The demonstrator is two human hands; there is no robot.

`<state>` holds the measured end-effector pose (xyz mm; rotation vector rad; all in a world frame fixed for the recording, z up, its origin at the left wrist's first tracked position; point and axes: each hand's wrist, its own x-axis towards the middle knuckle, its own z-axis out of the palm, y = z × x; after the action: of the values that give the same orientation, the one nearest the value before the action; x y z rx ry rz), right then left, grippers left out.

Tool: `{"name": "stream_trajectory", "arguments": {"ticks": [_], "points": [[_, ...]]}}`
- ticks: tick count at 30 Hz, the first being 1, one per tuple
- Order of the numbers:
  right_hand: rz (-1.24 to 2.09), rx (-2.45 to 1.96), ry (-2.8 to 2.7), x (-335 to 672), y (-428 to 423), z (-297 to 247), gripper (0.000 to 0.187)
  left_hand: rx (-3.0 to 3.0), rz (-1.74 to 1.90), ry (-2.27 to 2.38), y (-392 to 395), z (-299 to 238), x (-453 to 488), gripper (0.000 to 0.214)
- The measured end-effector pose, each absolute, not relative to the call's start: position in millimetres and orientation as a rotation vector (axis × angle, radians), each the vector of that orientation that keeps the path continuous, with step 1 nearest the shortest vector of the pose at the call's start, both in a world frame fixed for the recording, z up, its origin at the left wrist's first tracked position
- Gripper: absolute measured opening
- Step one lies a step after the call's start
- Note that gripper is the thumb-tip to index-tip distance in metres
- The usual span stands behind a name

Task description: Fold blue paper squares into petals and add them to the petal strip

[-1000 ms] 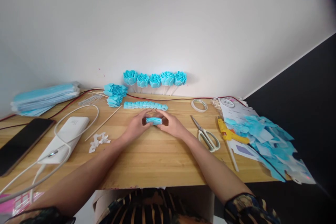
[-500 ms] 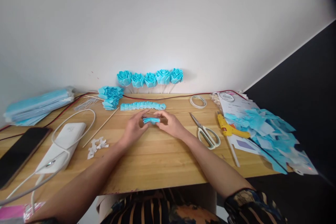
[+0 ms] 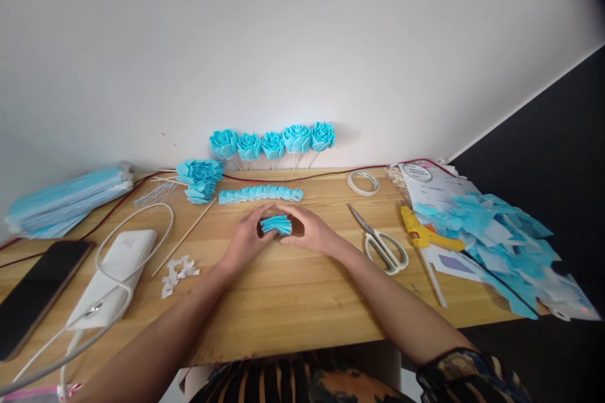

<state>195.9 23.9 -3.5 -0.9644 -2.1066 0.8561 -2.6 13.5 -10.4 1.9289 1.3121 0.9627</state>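
Note:
Near the middle of the table, a small stack of folded blue paper petals [image 3: 276, 225] stands between my two hands. My left hand [image 3: 247, 234] curls round its left side, thumb at the near edge and fingers behind. On the other side my right hand [image 3: 314, 231] arches round the stack, its thumb by the near right corner and its fingertips at the far edge. Part of the stack's far side is hidden by my fingers. Just beyond lies a row of overlapping folded blue petals [image 3: 261, 194].
Blue paper roses [image 3: 297, 138] lean on the wall, with more flowers [image 3: 201, 177] at left. Scissors [image 3: 380, 242], a tape roll [image 3: 363, 183], a yellow glue gun [image 3: 428, 234] and loose blue pieces [image 3: 486, 227] lie right. A stick [image 3: 184, 237], power bank [image 3: 116, 277] and phone [image 3: 42, 296] lie left.
My hands and the petal stack have come slightly nearer to me. My right hand has opened wider around the stack, and more of the petals' layered faces shows. The view has shifted a little.

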Motion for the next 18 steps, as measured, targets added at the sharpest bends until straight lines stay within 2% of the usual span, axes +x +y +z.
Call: {"name": "stream_trajectory", "arguments": {"ticks": [2, 6, 10, 14, 18], "points": [[0.83, -0.976, -2.105, 194.8, 24.1, -3.9, 0.073, 1.936, 0.947, 1.325, 13.9, -11.5, -2.0, 0.055], [0.766, -1.078, -2.022, 191.9, 23.6, -6.5, 0.049, 1.959, 0.916, 1.335, 13.2, -13.5, -2.0, 0.054], [0.651, -1.065, -2.036, 191.4, 21.6, -2.4, 0.04, 1.967, 0.979, 1.334, 8.8, -9.8, -3.1, 0.047], [0.556, -1.0, -2.087, 191.7, 21.8, -1.0, 0.04, 2.034, 1.001, 1.307, 7.1, -7.9, -4.0, 0.054], [0.583, -1.025, -2.187, 190.5, 25.2, -10.3, 0.051, 2.059, 0.912, 1.313, 9.6, -12.0, -3.4, 0.061]]}}
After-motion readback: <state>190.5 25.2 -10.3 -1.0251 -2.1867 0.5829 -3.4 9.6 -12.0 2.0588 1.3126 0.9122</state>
